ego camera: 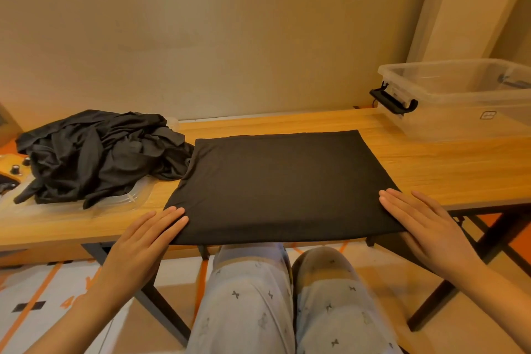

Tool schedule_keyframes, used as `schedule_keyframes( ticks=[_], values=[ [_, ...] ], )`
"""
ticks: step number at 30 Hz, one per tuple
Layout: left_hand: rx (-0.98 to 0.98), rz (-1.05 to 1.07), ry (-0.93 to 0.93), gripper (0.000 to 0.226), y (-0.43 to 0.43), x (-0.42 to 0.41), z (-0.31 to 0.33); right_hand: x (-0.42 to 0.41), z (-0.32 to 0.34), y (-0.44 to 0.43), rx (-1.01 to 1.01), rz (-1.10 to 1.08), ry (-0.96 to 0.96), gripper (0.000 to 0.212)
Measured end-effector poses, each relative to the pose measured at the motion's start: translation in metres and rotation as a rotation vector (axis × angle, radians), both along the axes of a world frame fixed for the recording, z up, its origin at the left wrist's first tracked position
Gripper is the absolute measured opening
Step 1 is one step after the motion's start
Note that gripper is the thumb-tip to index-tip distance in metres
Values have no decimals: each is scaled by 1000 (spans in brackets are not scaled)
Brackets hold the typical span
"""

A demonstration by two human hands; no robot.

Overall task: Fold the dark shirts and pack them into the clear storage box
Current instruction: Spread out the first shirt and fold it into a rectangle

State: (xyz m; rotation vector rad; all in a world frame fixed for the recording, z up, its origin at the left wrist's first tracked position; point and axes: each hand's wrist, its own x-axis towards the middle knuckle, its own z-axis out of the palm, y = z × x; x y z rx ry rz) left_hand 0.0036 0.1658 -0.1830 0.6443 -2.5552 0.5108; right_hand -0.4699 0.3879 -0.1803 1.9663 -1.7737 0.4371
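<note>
A dark shirt (281, 184), folded into a flat rectangle, lies in the middle of the wooden table (448, 172), its near edge at the table's front edge. My left hand (149, 236) rests flat with fingertips on the shirt's near left corner. My right hand (425, 224) lies flat on the near right corner. Neither hand grips the cloth. A heap of unfolded dark shirts (97, 152) sits at the left. The clear storage box (459, 100) stands open at the back right, with nothing visible inside it.
The box's clear lid (126, 198) lies under the heap of shirts. A black latch handle (393, 100) hangs on the box's left end. Small black knobs (20, 167) show at the far left edge. My knees (287, 296) are under the table. A wall runs behind.
</note>
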Motion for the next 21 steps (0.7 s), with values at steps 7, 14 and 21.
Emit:
schedule_keyframes(
  ticks=[7,14,21],
  values=[
    [244,-27,239,48,12,-6,26,23,29,-3,-88,-48,-453,54],
    [450,34,685,21,3,-31,84,38,103,-32,-163,-85,-991,31],
    [448,73,714,24,-44,-27,187,12,204,-51,104,35,-1022,17]
  ],
)
